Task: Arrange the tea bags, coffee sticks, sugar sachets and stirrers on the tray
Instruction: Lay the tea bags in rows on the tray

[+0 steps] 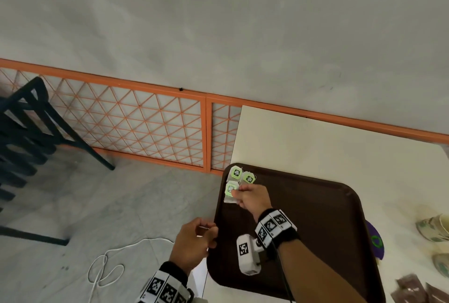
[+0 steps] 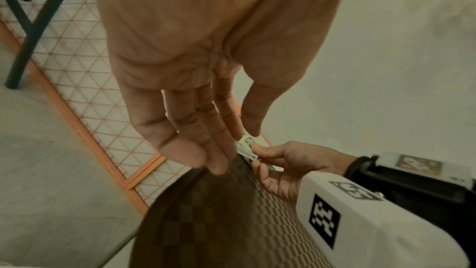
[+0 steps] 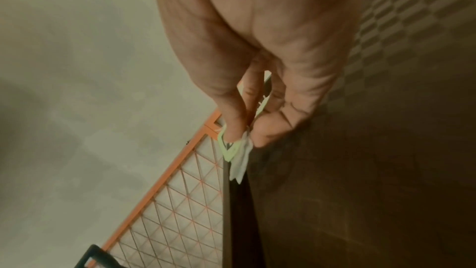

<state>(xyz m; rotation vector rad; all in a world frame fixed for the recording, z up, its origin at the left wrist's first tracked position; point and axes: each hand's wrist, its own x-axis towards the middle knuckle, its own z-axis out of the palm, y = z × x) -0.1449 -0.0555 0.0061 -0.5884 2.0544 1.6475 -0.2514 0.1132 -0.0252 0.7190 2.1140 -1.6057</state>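
A dark brown tray point(image 1: 315, 217) lies on the white table point(image 1: 315, 137). Two tea bags with green tags point(image 1: 236, 172) point(image 1: 249, 178) lie side by side in its far left corner. My right hand point(image 1: 237, 192) pinches a third tea bag point(image 1: 229, 192) by its tag just in front of them, low over the tray. The right wrist view shows thumb and forefinger closed on that tea bag point(image 3: 239, 160). My left hand point(image 1: 211, 230) is at the tray's left edge; its fingers point(image 2: 213, 162) are fairly straight, their tips on the tray rim point(image 2: 180, 182), and it holds nothing.
Paper cups point(image 1: 435, 230) and brown sachets point(image 1: 410, 288) lie on the table right of the tray, with a purple item point(image 1: 375, 239) at the tray's right rim. Left of the table are a black chair point(image 1: 29, 132), an orange lattice fence point(image 1: 145, 123) and a white cable point(image 1: 107, 268) on the floor.
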